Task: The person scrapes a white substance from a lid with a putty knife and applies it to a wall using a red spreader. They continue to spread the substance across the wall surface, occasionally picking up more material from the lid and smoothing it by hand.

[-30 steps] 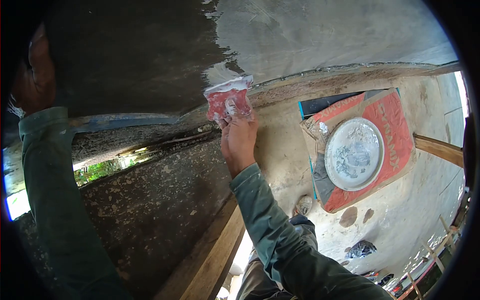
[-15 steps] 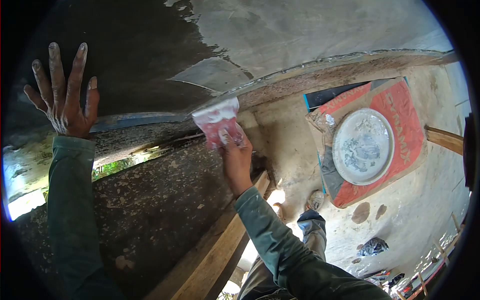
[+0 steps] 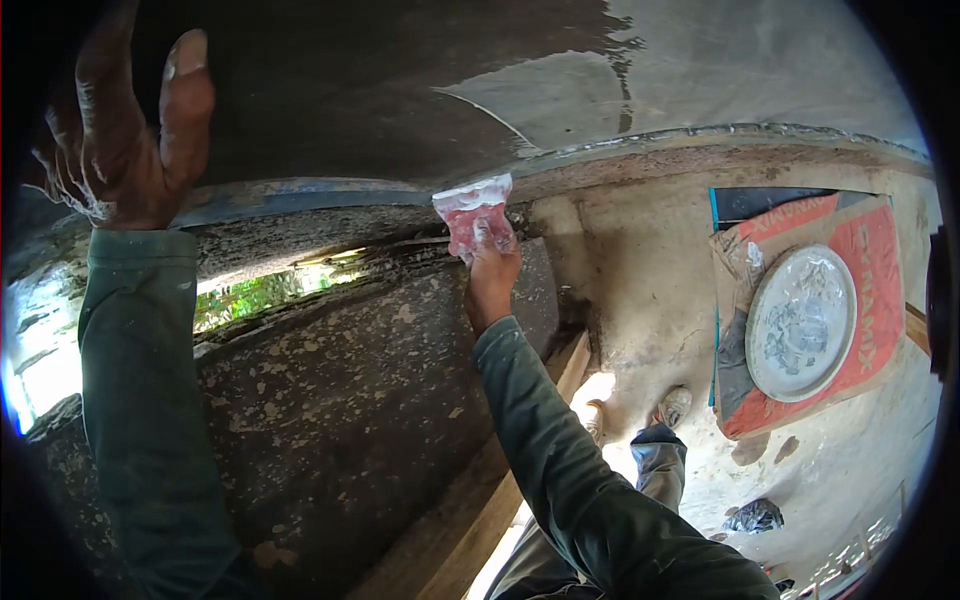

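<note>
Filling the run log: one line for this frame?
left hand: flat on dark hull | right hand: grips red scraper at hull edge | white plate on red sack, ground

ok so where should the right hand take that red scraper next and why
Probably sweep the red scraper, held in the right hand, up across the dark wet patch. The pale filler ends in a ragged edge just above the blade, and the left hand is already braced flat on the surface.
</note>
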Tool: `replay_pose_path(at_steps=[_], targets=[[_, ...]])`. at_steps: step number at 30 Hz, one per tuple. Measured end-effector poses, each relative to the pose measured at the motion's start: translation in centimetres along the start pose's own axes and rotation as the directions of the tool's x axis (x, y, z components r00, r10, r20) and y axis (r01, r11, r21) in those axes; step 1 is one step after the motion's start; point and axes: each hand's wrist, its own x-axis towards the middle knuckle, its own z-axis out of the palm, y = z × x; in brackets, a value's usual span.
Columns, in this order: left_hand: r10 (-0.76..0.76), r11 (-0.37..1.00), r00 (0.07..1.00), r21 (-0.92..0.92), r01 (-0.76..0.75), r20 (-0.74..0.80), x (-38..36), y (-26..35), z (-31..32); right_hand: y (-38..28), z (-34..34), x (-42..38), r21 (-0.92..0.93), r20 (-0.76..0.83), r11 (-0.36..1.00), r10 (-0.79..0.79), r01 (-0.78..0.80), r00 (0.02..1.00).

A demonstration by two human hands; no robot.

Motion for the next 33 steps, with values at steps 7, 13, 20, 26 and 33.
replay_pose_path(at_steps=[7,13,20,26,33], targets=[[-0.033,0.993,0.999,0.115,0.031,0.012,-0.2,1.0,-0.2,-1.6,1.0,0.4,-0.080,-0.042,0.982,-0.177,0.174,0.983],[-0.011,0.999,1.000,0.049,0.011,0.004,0.1,1.0,0.1,-1.3,1.3,1.2,-0.125,-0.062,0.979,-0.170,0.161,0.984],[-0.010,1.000,1.000,0.019,0.011,-0.020,-0.2,0.7,0.4,-1.4,3.5,1.2,-0.078,-0.082,0.983,-0.170,0.163,0.982],[-0.019,1.000,1.000,-0.004,0.019,0.008,-1.3,-1.4,0.3,-4.1,7.4,-3.1,-0.072,0.088,0.985,-0.148,0.155,0.985],[-0.131,0.990,0.988,0.054,0.127,0.082,-0.8,0.7,-0.1,-5.0,3.5,-6.3,-0.212,0.147,0.958,-0.165,0.194,0.975]])
